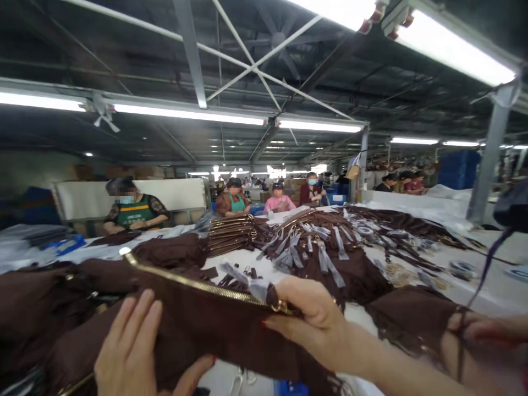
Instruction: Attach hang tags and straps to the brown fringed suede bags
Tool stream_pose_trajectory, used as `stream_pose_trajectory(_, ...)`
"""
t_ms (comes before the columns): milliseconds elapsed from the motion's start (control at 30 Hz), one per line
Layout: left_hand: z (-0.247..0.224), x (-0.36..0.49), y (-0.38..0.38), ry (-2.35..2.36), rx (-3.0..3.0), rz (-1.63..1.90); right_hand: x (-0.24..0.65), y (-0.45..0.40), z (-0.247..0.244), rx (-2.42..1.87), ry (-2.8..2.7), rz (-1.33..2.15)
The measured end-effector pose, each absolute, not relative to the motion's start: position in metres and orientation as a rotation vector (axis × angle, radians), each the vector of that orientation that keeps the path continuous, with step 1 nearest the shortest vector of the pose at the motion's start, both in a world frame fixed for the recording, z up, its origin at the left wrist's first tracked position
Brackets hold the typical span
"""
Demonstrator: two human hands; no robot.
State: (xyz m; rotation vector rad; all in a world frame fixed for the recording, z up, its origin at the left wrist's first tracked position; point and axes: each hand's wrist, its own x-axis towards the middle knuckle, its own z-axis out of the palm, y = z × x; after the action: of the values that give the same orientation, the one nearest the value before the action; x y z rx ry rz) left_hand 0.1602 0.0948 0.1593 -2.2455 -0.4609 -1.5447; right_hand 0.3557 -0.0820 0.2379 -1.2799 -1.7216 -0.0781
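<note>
1. Left hand (130,346), fingers spread, lies against a brown bag (231,333), apparently steadying its cloth.
2. The bag hangs above the near edge of a white desk (237,258), its gold zipper (198,283) uppermost, perhaps for a clear view.
3. Right hand (311,313) pinches the bag at the zipper's right end, seemingly keeping it taut.
4. Beyond the desk's far edge, a co-worker in a green apron (142,210) sits beneath tube lights (190,114); wrapped straps (325,256) crowd mid-desk.

Right hand (313,312) grips brown fabric piece (218,333) at end of gold zipper (214,288); left hand (132,349), fingers extended, against it. White desk (237,259) beyond, heaped with brown straps (412,221).
</note>
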Motion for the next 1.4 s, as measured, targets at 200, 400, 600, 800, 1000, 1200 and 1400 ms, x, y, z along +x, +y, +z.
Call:
stream_pose_trajectory(200,0.134,0.081,0.087,-0.476,-2.588,-1.113,0.274,-0.047,0.15,-1.313,-1.572,0.578)
stream_pose_trajectory(400,0.092,0.04,0.085,-1.166,-2.918,-0.757,0.25,-0.028,0.101,-1.341,-1.277,0.984)
stream_pose_trajectory(600,0.104,0.044,0.087,-1.294,-3.03,-0.415,0.276,-0.028,0.103,-1.365,-1.394,1.04)
stream_pose_trajectory(800,0.121,0.05,0.089,-1.272,-3.065,-0.172,0.284,-0.022,0.102,-1.449,-1.604,1.045)
stream_pose_trajectory(1000,0.136,0.055,0.093,-1.313,-3.027,0.076,0.283,-0.013,0.082,-1.43,-1.821,0.978)
stream_pose_trajectory(1200,0.134,0.049,0.108,-1.347,-2.949,0.237,0.278,-0.018,0.038,-1.59,-1.621,1.273)
stream_pose_trajectory(1400,0.128,0.044,0.132,-1.323,-2.934,0.309,0.277,-0.034,0.037,-1.18,-0.92,1.765)
